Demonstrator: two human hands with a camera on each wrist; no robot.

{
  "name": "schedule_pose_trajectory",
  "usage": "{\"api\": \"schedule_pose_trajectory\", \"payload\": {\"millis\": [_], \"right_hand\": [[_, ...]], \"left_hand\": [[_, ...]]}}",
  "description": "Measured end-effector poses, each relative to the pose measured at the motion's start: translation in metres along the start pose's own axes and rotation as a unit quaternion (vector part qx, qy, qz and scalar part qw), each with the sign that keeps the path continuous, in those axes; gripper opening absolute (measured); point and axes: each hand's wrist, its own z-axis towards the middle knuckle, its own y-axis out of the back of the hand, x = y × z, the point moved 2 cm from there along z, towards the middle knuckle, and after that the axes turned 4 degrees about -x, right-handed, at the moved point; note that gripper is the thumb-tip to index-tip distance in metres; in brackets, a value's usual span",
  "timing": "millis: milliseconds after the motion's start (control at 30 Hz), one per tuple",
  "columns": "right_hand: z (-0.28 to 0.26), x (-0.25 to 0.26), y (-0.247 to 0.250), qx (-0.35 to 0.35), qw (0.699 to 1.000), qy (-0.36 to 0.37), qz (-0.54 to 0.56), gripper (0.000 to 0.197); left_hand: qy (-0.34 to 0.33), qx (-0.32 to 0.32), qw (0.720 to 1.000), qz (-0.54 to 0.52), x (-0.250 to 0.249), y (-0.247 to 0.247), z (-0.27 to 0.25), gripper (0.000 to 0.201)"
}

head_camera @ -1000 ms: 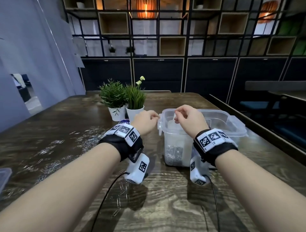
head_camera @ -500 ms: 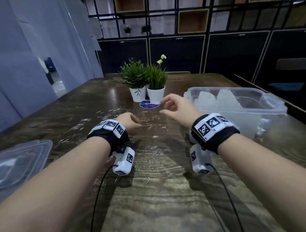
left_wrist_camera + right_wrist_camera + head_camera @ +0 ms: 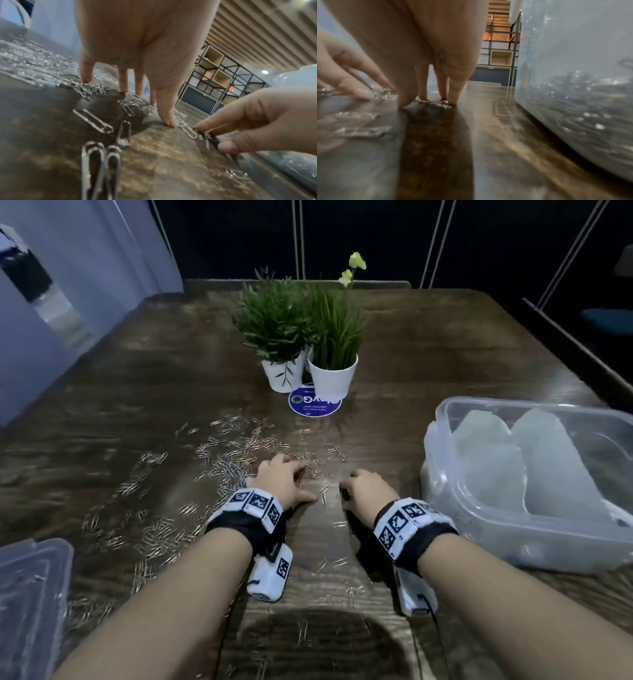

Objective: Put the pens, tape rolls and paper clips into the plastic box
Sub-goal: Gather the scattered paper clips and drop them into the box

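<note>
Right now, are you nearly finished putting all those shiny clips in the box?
Not nearly. Done: some silver metal paper clips glint inside the clear plastic box. In hand: the left hand and right hand have fingertips down on clips. Left: most of the scattered clips cover the dark wooden table. No pens or tape rolls visible.

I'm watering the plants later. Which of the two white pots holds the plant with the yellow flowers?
The right pot, standing partly on the blue sticker. Its grassy plant carries yellow flowers; the left pot holds a bushier, leafy plant without any.
</note>
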Motion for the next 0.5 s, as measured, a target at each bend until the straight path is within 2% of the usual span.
{"api": "schedule_pose_trajectory", "payload": {"millis": [133,200,267,300,367,467,500], "right_hand": [[-0.009,0.001,0.004,-0.004,0.995,-0.033,0.089,0.019],[-0.011,-0.001,0.011,-0.030,0.995,-0.061,0.071,0.007],[-0.011,-0.003,0.010,-0.008,0.993,-0.076,0.085,0.013],[-0.013,-0.004,0.007,0.002,0.991,-0.088,0.102,0.012],[-0.004,-0.005,0.010,0.006,0.990,-0.098,0.101,0.025],[0.011,-0.009,0.008,0.079,0.976,-0.140,0.145,0.027],[0.012,-0.010,0.008,0.075,0.975,-0.144,0.152,0.025]], "left_hand": [[-0.002,-0.008,0.999,-0.048,-0.002,0.010,-0.004,0.043],[0.010,-0.007,0.997,-0.073,-0.002,0.012,-0.002,0.022],[0.005,0.008,0.997,-0.081,-0.004,0.012,0.000,0.010],[0.000,0.011,0.997,-0.082,-0.005,0.011,0.002,0.007],[-0.006,0.006,0.995,-0.099,-0.006,0.009,0.007,0.005],[0.003,0.007,0.990,-0.140,-0.007,0.006,0.016,0.018],[-0.001,0.018,0.990,-0.141,-0.007,0.004,0.018,0.018]]}}
